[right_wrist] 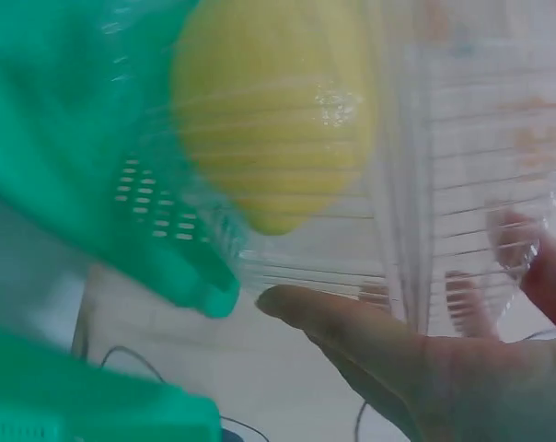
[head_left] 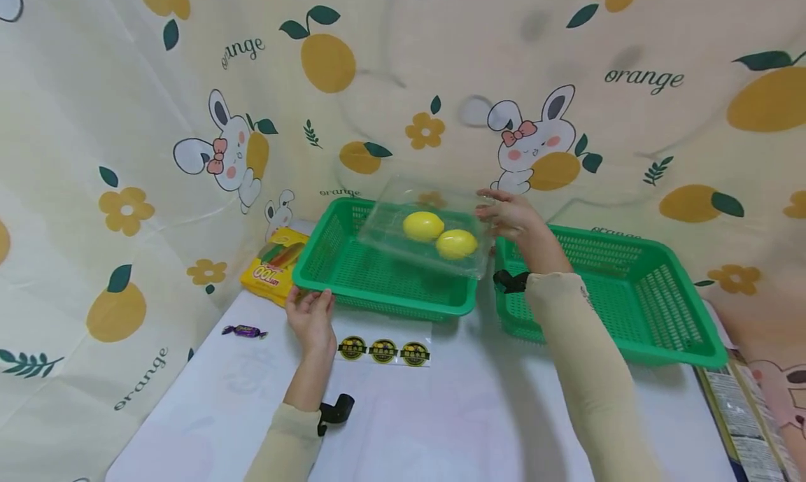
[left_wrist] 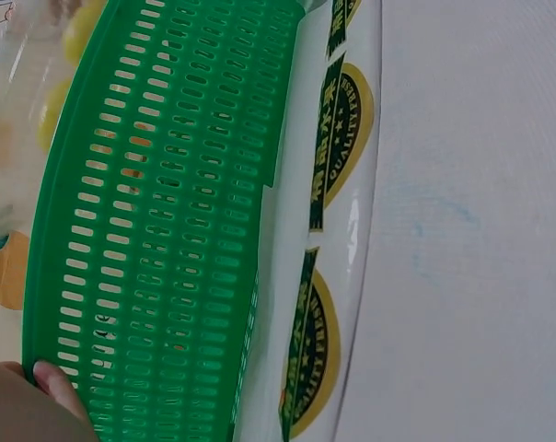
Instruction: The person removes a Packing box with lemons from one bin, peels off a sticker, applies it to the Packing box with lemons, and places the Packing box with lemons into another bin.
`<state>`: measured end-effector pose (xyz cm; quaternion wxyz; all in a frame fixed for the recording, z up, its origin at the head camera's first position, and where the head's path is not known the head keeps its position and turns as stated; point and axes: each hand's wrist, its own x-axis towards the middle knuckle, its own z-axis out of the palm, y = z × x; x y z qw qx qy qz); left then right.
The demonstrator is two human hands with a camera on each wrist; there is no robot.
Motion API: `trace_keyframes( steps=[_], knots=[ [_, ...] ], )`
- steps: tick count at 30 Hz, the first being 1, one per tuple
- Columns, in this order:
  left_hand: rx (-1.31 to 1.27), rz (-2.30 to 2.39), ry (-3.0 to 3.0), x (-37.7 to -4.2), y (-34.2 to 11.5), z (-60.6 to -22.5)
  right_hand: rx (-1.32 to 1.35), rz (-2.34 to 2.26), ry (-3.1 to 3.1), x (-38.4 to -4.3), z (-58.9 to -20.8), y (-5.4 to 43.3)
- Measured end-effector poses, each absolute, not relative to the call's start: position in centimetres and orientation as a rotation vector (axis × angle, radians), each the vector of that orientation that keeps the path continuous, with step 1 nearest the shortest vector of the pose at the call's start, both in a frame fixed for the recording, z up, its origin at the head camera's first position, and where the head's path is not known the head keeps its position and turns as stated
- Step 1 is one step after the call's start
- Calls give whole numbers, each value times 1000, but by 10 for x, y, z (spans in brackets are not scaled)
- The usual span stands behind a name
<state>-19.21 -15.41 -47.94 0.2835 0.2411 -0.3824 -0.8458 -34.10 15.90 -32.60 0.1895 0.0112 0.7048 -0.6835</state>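
My right hand [head_left: 513,220] grips the right end of a clear plastic container [head_left: 385,223], holding it tilted above the left green basket [head_left: 378,301]. Two yellow lemons [head_left: 423,226] lie inside the container, side by side toward its right half. In the right wrist view, the thumb presses the container's ribbed wall [right_wrist: 480,184] while the other fingers wrap the far side, and one lemon [right_wrist: 273,110] shows through the plastic. My left hand [head_left: 313,321] holds the left basket by its front-left rim, with a thumb on the outer wall [left_wrist: 167,230] in the left wrist view.
Another green basket [head_left: 667,272] stands at the right. A yellow snack bag [head_left: 271,268] leans by the left basket, with a purple wrapped candy [head_left: 244,331] nearer me. A strip of round black-and-gold stickers [head_left: 384,351] lies in front. Printed packaging [head_left: 749,412] sits at the right table edge.
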Motion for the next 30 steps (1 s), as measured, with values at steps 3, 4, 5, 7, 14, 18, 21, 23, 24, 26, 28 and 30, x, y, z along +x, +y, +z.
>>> trace_keyframes(
  steps=[3, 4, 5, 7, 14, 18, 21, 23, 24, 26, 28, 30],
  knots=[
    [636, -2267, -1025, -193, -154, -479, 11, -1955, 1950, -328, -321, 167],
    [635, -2270, -1025, -194, -154, -479, 2, -1960, 1945, -322, -320, 170],
    [636, -2272, -1027, -194, -154, -479, -5, -1966, 1939, -316, -320, 172],
    [641, -2276, -1034, -193, -154, -480, -22, -1962, 1942, -302, -320, 179],
    [647, -2271, -1024, -192, -152, -481, -82, -1821, 2023, -246, -323, 203],
    [653, -2265, -1018, -191, -152, -478, -102, -1773, 2030, -213, -325, 215],
    [662, -2268, -1026, -191, -152, -475, -106, -1760, 2030, -190, -331, 223],
    [662, -2276, -1029, -190, -152, -473, -103, -1776, 2021, -175, -338, 229],
    [662, -2278, -1028, -190, -152, -473, -104, -1793, 2009, -168, -341, 231],
    [664, -2279, -1032, -190, -152, -473, -109, -1828, 1979, -154, -349, 236],
    [670, -2281, -1035, -190, -151, -474, -129, -1862, 1936, -140, -358, 241],
    [680, -2283, -1036, -191, -149, -474, -136, -1872, 1914, -127, -366, 246]
  ],
)
